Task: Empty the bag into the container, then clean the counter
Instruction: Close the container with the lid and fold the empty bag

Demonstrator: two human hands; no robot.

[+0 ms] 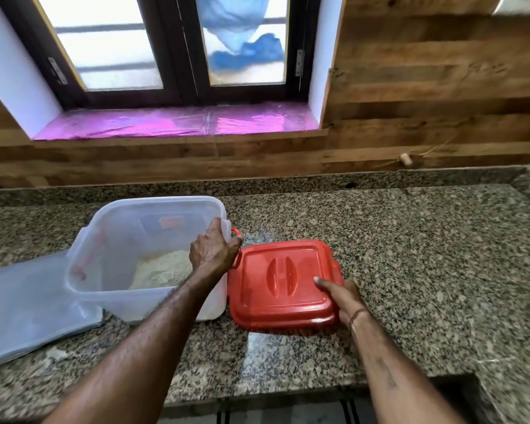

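A clear plastic container [120, 240] with red side latches stands on the granite counter [395, 255], tilted a little, with pale grain [162, 269] heaped in its bottom. My left hand [211, 247] grips its right rim. Just to the right lies the red lid [280, 283], its near right corner lifted off the counter. My right hand [340, 296] holds that corner, thumb on top and fingers under the edge. A flattened clear plastic bag [28, 304] lies on the counter to the left of the container.
A wooden wall panel and a window with a pink-covered sill [178, 120] rise behind the counter. A small patch of spilled grain [55, 351] lies near the bag's front edge. The counter's front edge [257, 396] runs just below my forearms.
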